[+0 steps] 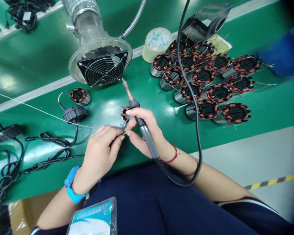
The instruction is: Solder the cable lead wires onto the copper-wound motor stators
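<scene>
My right hand grips a soldering iron, its tip pointing away from me toward the fan. The thumb and a fingertip of this hand meet at a short yellow wire. From the other side, my left hand pinches the same wire between thumb and forefinger. A thin pale strand, which looks like solder wire, runs in from the left to the back of my left hand. Just beyond my fingers sits a small copper-wound motor stator, partly hidden by the right hand.
A fume extractor with a fan grille stands ahead. Several stators fill the right side near a tape roll. To the left are another stator, a black round cap and coiled cables. The iron's cord loops over my right forearm.
</scene>
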Available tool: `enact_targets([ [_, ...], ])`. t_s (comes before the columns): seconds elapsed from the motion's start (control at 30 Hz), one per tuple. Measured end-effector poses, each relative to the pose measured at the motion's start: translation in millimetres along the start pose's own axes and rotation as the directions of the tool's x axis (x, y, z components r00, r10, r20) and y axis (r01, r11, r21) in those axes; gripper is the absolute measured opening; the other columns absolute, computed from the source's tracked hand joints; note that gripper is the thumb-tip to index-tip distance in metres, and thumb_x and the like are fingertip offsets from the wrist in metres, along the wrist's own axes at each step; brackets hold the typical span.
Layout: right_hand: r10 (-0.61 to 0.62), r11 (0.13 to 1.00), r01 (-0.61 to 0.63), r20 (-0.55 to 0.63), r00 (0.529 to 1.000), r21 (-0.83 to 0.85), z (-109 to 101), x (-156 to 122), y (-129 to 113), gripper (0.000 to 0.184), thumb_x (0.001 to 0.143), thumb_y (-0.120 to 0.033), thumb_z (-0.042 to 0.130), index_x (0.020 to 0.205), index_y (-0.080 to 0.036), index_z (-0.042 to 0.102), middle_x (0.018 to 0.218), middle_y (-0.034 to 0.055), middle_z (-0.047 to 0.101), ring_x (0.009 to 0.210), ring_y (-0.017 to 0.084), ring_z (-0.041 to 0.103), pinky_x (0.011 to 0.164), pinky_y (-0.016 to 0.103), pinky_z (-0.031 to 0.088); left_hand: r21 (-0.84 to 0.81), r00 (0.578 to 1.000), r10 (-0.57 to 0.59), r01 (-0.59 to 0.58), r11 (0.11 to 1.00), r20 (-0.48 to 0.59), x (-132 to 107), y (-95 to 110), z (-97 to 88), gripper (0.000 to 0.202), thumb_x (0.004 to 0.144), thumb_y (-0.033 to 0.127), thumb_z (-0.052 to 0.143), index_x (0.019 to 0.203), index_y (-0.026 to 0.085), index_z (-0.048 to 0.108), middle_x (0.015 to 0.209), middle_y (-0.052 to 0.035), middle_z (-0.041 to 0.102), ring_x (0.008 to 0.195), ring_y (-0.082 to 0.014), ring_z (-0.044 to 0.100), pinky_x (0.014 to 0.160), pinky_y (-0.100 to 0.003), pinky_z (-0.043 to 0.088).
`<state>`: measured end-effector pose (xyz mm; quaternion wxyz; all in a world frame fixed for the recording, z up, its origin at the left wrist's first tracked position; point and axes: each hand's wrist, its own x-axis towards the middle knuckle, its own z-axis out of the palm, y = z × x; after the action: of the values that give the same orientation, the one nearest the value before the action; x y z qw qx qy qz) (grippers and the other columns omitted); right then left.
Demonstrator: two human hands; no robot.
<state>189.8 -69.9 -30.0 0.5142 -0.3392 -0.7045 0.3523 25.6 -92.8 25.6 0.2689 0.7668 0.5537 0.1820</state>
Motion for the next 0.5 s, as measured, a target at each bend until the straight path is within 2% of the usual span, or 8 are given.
enact_targets([
  [0.07, 0.024, 1.000, -0.024, -0.017, 1.000, -0.001, 3, 0, 1, 0.046, 0.086, -0.010, 0.053, 0.127, -0.026, 0.040, 0.077, -0.0046, 0.059, 0.076, 0.015, 0.061, 0.085, 0.036, 0.053, -0.029, 0.998, -0.055, 0.055, 0.998, 0.008, 0, -2, 0.7, 0.015, 0.094, 0.019, 0.050, 0.087, 0.018, 0.064, 0.082, -0.0021, 0.068, 0.077, -0.0152, 0.061, 0.072, -0.028, 0.045],
  [0.13, 0.066, 0.997, -0.065, -0.031, 0.997, 0.030, 7, -1, 2, 0.048, 0.086, -0.011, 0.055, 0.129, -0.025, 0.039, 0.079, -0.0045, 0.060, 0.075, 0.014, 0.061, 0.083, 0.033, 0.054, -0.135, 0.988, -0.153, 0.156, 0.979, 0.030, 1, -6, 0.1, 0.014, 0.094, 0.021, 0.051, 0.085, 0.019, 0.062, 0.078, -0.0005, 0.068, 0.072, -0.0138, 0.062, 0.068, -0.026, 0.045],
  [0.2, 0.102, 0.993, -0.100, -0.048, 0.994, 0.058, 10, -2, 3, 0.051, 0.087, -0.011, 0.057, 0.132, -0.025, 0.037, 0.081, -0.0046, 0.061, 0.074, 0.013, 0.062, 0.081, 0.031, 0.055, -0.264, 0.964, -0.253, 0.264, 0.928, 0.075, 6, -13, -1.8, 0.014, 0.094, 0.027, 0.051, 0.086, 0.019, 0.059, 0.071, 0.0015, 0.066, 0.064, -0.0128, 0.060, 0.062, -0.025, 0.044],
  [0.27, 0.103, 0.994, -0.100, -0.063, 0.993, 0.039, 11, -2, 5, 0.051, 0.087, -0.010, 0.058, 0.132, -0.024, 0.038, 0.082, -0.0043, 0.063, 0.077, 0.013, 0.063, 0.083, 0.032, 0.055, -0.314, 0.945, -0.308, 0.328, 0.891, 0.112, 14, -21, -4.5, 0.015, 0.093, 0.030, 0.050, 0.086, 0.019, 0.058, 0.061, 0.0041, 0.059, 0.055, -0.0113, 0.054, 0.054, -0.024, 0.040],
  [0.33, 0.077, 0.997, -0.079, -0.088, 0.993, -0.023, 8, -3, 7, 0.048, 0.088, -0.011, 0.057, 0.131, -0.025, 0.042, 0.086, -0.0028, 0.067, 0.085, 0.015, 0.065, 0.090, 0.036, 0.053, -0.285, 0.947, -0.299, 0.320, 0.904, 0.114, 27, -30, -7.0, 0.014, 0.090, 0.028, 0.053, 0.082, 0.019, 0.058, 0.057, 0.0051, 0.052, 0.052, -0.0102, 0.047, 0.051, -0.023, 0.035],
  [0.4, 0.061, 0.995, -0.070, -0.114, 0.992, -0.078, 2, -3, 9, 0.044, 0.092, -0.013, 0.053, 0.133, -0.026, 0.045, 0.090, -0.0012, 0.071, 0.091, 0.017, 0.067, 0.092, 0.038, 0.053, -0.265, 0.958, -0.266, 0.286, 0.921, 0.110, 40, -38, -8.3, 0.013, 0.086, 0.025, 0.054, 0.077, 0.017, 0.058, 0.061, 0.0039, 0.051, 0.055, -0.0100, 0.045, 0.053, -0.024, 0.034],
  [0.5, 0.046, 0.992, -0.057, -0.097, 0.994, -0.116, -9, -2, 9, 0.045, 0.096, -0.018, 0.048, 0.139, -0.029, 0.045, 0.091, -0.0010, 0.073, 0.086, 0.017, 0.069, 0.085, 0.035, 0.057, -0.268, 0.963, -0.236, 0.263, 0.927, 0.131, 57, -47, -8.5, 0.015, 0.083, 0.026, 0.056, 0.072, 0.016, 0.057, 0.063, 0.0025, 0.052, 0.058, -0.0104, 0.044, 0.056, -0.025, 0.035],
])
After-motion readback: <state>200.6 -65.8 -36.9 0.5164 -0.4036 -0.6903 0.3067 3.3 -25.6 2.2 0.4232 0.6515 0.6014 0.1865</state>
